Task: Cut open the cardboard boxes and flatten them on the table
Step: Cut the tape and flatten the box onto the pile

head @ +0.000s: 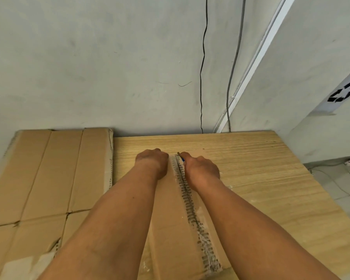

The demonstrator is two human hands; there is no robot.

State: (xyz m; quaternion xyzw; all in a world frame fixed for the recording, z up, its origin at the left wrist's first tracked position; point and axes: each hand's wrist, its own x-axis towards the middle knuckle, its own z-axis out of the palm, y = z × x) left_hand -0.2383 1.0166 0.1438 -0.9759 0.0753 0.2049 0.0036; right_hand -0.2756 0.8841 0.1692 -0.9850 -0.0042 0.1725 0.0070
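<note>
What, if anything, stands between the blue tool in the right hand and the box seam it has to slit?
Nothing visible. The right hand holds the blue tool at the far end of the seam on the box. The left hand rests on the box, left of the seam and not across it.

Right half of the desk (261, 178): bare wood, open from near edge to wall (109, 67). Left side: flattened cardboard (49, 168), lying low. Centre: box (170, 229), with left hand (153, 162) and right hand (202, 168) at its far end, bars passage. Cables (201, 87) hang along the far wall.
</note>
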